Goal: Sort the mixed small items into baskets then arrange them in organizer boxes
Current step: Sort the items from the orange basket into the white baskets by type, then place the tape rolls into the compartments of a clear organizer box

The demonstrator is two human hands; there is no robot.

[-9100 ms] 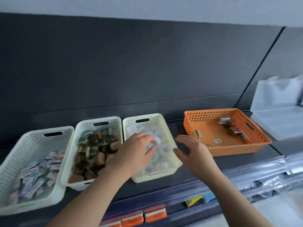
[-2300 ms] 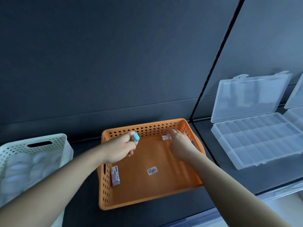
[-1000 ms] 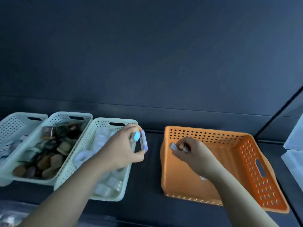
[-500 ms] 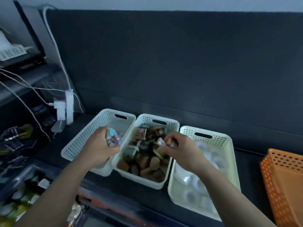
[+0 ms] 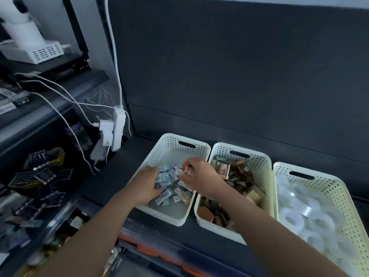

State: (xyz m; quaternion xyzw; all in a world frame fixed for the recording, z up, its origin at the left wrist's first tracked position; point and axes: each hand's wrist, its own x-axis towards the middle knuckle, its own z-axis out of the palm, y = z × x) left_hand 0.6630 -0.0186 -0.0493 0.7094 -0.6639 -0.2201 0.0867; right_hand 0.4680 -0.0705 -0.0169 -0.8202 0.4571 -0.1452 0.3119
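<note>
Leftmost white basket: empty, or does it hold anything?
Partly full. Small packets lie heaped across the middle of the basket; its near end shows bare floor, and the heap sits below the rim.

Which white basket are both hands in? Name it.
The leftmost white perforated plastic basket, holding small packets; the others hold brown blocks and clear rolls.

Side by side on the shelf (image 5: pixel 111 184): packets (image 5: pixel 169 193) in left basket (image 5: pixel 173 148), blocks (image 5: pixel 239 176) in middle basket (image 5: pixel 257 158), rolls (image 5: pixel 293 216) in right basket (image 5: pixel 327 184).

A dark shelf (image 5: pixel 103 184) bears the left basket (image 5: pixel 159 152), middle basket (image 5: pixel 219 146) and right basket (image 5: pixel 329 188) side by side.
</note>
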